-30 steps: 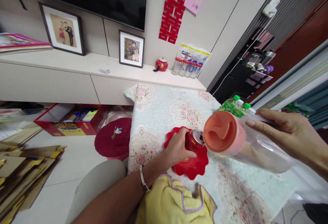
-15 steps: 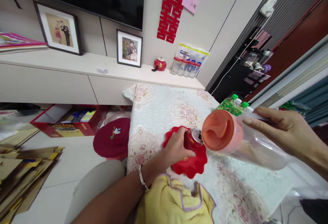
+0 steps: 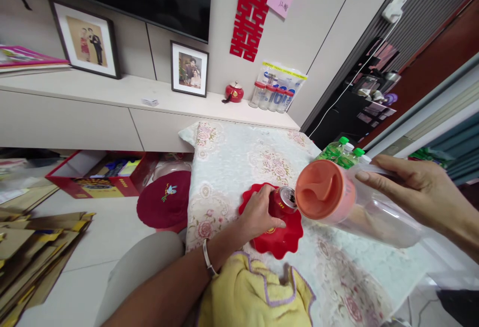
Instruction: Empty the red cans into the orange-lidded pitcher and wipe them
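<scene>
My left hand (image 3: 260,216) is wrapped round a red drink can (image 3: 283,200), which tilts to the right over a red scalloped plate (image 3: 279,242). The can's opened top faces a clear plastic pitcher (image 3: 389,220) with an orange lid (image 3: 320,190). My right hand (image 3: 415,187) grips the pitcher by its handle, and the pitcher lies tipped nearly on its side, lid toward the can. Its lid rim is right beside the can's top; whether they touch I cannot tell. Some pale liquid seems to lie inside the pitcher.
A yellow towel (image 3: 262,297) lies at the near edge of the flowered tablecloth (image 3: 239,152). Green-capped bottles (image 3: 340,152) stand beyond the pitcher. A maroon stool (image 3: 164,200), a red box (image 3: 101,177) and flattened cardboard (image 3: 37,247) are on the left. Behind is a low cabinet (image 3: 149,117).
Hardly anything differs. The view has shifted very slightly, while both hands, the can and the pitcher keep nearly the same places and tilt.
</scene>
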`<action>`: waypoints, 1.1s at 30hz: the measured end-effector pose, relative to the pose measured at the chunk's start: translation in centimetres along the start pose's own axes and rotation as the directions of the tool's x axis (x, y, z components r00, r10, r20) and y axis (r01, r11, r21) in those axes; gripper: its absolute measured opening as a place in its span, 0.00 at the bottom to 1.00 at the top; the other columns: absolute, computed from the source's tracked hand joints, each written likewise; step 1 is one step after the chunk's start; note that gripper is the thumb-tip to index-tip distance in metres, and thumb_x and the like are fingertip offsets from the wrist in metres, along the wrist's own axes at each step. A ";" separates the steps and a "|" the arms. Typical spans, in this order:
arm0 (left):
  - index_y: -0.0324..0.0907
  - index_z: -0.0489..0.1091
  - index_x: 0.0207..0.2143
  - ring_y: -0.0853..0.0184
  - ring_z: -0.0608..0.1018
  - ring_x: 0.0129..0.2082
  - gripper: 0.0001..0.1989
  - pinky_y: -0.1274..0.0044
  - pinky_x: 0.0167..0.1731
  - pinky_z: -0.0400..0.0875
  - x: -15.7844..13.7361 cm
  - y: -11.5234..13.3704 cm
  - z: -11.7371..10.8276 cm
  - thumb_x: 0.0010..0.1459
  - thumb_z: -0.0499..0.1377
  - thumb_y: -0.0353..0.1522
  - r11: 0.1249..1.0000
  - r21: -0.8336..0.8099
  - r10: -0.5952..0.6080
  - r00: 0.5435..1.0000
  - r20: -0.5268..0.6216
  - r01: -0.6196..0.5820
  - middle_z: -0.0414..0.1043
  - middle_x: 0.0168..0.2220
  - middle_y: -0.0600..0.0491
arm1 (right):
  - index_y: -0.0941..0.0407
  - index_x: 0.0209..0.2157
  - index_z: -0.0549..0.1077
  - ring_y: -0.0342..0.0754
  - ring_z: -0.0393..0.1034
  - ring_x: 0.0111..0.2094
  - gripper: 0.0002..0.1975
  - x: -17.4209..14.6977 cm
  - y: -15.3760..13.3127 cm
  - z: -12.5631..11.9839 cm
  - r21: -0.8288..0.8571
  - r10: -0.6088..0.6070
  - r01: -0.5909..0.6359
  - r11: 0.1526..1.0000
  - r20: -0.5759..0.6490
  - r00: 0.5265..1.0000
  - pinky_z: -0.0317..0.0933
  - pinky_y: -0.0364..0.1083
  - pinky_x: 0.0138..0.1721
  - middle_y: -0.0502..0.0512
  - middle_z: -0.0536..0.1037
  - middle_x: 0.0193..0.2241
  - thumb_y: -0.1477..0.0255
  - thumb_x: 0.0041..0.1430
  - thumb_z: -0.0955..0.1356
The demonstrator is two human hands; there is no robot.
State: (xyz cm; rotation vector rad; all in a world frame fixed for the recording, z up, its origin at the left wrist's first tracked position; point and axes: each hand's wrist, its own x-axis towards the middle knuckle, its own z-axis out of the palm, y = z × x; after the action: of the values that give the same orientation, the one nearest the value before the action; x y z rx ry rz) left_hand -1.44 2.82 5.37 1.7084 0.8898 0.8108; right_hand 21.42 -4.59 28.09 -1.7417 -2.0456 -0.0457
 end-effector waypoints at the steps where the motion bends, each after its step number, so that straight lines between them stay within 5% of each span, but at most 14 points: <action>1: 0.48 0.65 0.47 0.52 0.80 0.52 0.37 0.64 0.52 0.74 0.0 0.0 0.0 0.38 0.79 0.25 1.000 0.000 0.000 1.000 0.002 0.000 0.78 0.49 0.52 | 0.53 0.19 0.68 0.41 0.54 0.19 0.31 0.0 0.1 0.0 -0.005 0.004 -0.003 1.000 0.006 1.000 0.50 0.41 0.17 0.45 0.58 0.18 0.42 0.60 0.71; 33: 0.47 0.65 0.46 0.51 0.80 0.52 0.36 0.64 0.51 0.74 -0.1 0.3 -0.1 0.39 0.79 0.24 1.000 0.000 -0.003 1.000 -0.006 0.003 0.78 0.49 0.50 | 0.53 0.19 0.68 0.42 0.54 0.20 0.33 0.0 -0.5 0.0 -0.016 0.030 -0.030 0.999 0.015 0.999 0.49 0.42 0.19 0.46 0.58 0.19 0.39 0.58 0.70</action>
State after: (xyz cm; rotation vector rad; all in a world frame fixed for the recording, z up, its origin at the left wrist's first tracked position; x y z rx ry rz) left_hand -1.52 2.70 5.63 1.7054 0.8959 0.8139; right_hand 21.01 -4.69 28.26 -1.7874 -2.0346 -0.0387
